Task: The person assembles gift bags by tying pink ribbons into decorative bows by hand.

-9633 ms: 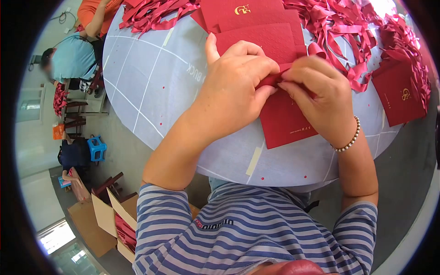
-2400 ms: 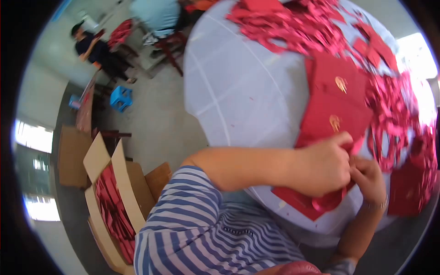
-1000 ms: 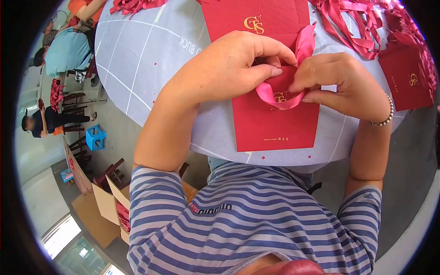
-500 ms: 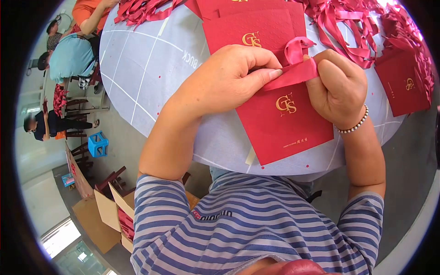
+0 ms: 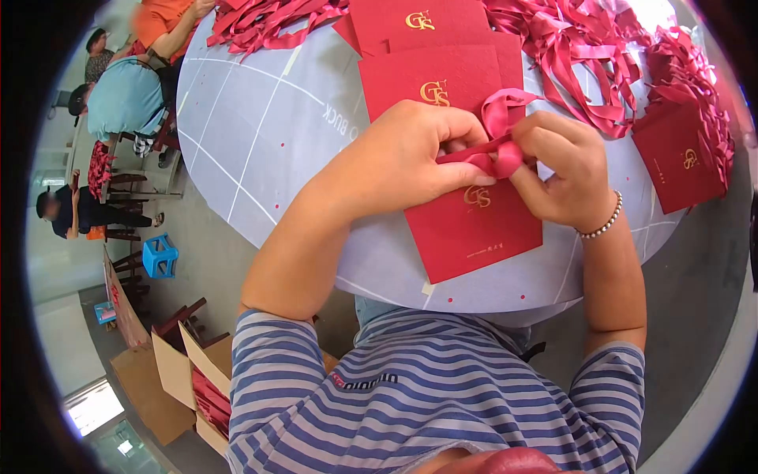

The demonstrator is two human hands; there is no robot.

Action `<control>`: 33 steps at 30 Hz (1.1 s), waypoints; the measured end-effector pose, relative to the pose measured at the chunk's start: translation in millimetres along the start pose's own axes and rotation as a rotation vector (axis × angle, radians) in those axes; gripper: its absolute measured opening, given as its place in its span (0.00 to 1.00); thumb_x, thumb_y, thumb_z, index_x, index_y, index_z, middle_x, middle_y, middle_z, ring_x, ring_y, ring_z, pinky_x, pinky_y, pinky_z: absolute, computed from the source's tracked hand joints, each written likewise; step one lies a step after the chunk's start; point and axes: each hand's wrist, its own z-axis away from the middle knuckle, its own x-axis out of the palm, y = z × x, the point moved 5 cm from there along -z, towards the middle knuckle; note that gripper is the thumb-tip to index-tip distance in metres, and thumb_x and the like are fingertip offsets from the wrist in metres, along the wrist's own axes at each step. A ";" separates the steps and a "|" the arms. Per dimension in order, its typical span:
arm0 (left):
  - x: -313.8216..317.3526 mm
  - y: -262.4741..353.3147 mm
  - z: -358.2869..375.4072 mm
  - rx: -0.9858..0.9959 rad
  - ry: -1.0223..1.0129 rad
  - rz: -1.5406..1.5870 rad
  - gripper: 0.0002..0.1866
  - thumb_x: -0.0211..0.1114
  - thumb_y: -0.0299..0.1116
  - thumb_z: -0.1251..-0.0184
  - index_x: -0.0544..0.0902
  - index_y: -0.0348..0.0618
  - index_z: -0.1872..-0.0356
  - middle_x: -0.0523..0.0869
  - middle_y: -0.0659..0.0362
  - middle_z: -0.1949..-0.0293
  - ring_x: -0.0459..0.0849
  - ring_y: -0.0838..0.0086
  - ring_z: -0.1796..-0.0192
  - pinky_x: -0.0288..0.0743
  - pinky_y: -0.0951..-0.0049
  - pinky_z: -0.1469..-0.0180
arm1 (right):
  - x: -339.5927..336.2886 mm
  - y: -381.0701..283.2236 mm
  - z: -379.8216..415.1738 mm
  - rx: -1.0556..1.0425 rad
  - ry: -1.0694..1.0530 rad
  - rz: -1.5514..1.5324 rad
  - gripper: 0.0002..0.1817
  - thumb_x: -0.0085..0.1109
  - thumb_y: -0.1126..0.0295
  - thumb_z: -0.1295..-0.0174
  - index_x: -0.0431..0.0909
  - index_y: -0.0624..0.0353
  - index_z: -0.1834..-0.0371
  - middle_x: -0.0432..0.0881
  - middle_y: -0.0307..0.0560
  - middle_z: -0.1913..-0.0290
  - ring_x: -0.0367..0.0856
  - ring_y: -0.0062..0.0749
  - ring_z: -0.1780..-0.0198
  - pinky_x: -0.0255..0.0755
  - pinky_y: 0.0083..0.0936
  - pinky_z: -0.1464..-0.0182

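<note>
A red paper bag [image 5: 482, 237] with gold lettering lies flat before me at the table's near edge. Over its upper end, my left hand [image 5: 418, 154] is closed on a pinkish-red ribbon [image 5: 505, 162], with thumb and fingers pinching it. My right hand [image 5: 564, 170], with a beaded bracelet at the wrist, grips the same ribbon from the right side. One ribbon loop stands up between the hands. The fingers partly cover the bag's lettering and top edge. Just beyond my hands, more red bags [image 5: 434, 75] lie overlapped.
Loose ribbons [image 5: 584, 55] heap at the back right of the cloth-covered table [image 5: 237, 134], others [image 5: 276, 20] at the back left. Another bag [image 5: 683, 158] with ribbons lies right. An open cardboard box [image 5: 178, 371] and a blue stool [image 5: 160, 255] stand on the floor left. Several people sit or stand beyond.
The ribbon, stretched flat between my hands before, is now gathered into a looped twist. My right hand has shifted left and slightly down, and the bag beneath has turned a little.
</note>
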 end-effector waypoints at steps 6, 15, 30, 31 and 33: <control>-4.4 13.8 2.5 0.190 0.059 -0.308 0.11 0.78 0.26 0.44 0.85 0.39 0.61 0.86 0.61 0.72 0.83 0.77 0.66 0.76 0.75 0.60 | -17.8 32.1 3.8 0.333 0.234 -0.410 0.04 0.55 0.79 0.37 0.79 0.66 0.68 0.79 0.37 0.70 0.70 0.17 0.73 0.65 0.17 0.71; 9.1 24.8 7.1 0.477 0.042 -0.422 0.12 0.78 0.27 0.47 0.84 0.41 0.63 0.85 0.58 0.70 0.82 0.62 0.67 0.72 0.54 0.35 | 0.4 46.7 12.6 0.642 0.121 -0.377 0.11 0.68 0.70 0.31 0.80 0.64 0.69 0.74 0.28 0.78 0.65 0.08 0.75 0.59 0.16 0.74; 48.2 61.9 38.9 0.867 0.091 -0.645 0.09 0.69 0.31 0.53 0.85 0.44 0.68 0.83 0.66 0.71 0.82 0.76 0.68 0.71 0.66 0.46 | 24.5 3.8 8.6 0.283 -0.508 -0.865 0.19 0.53 0.78 0.31 0.77 0.68 0.38 0.85 0.50 0.50 0.83 0.28 0.54 0.77 0.27 0.48; 47.7 61.8 37.1 0.862 0.088 -0.647 0.09 0.69 0.31 0.53 0.85 0.44 0.68 0.83 0.65 0.71 0.82 0.75 0.68 0.71 0.66 0.47 | 28.4 5.3 11.6 0.269 -0.528 -0.963 0.18 0.52 0.76 0.30 0.76 0.66 0.38 0.84 0.48 0.55 0.81 0.23 0.60 0.77 0.25 0.54; 45.4 61.7 35.2 0.851 0.080 -0.641 0.09 0.69 0.31 0.53 0.85 0.43 0.68 0.84 0.64 0.71 0.82 0.75 0.68 0.72 0.66 0.48 | 27.7 5.7 5.9 0.347 -0.598 -1.029 0.18 0.52 0.72 0.26 0.76 0.67 0.37 0.84 0.46 0.54 0.80 0.22 0.57 0.76 0.23 0.51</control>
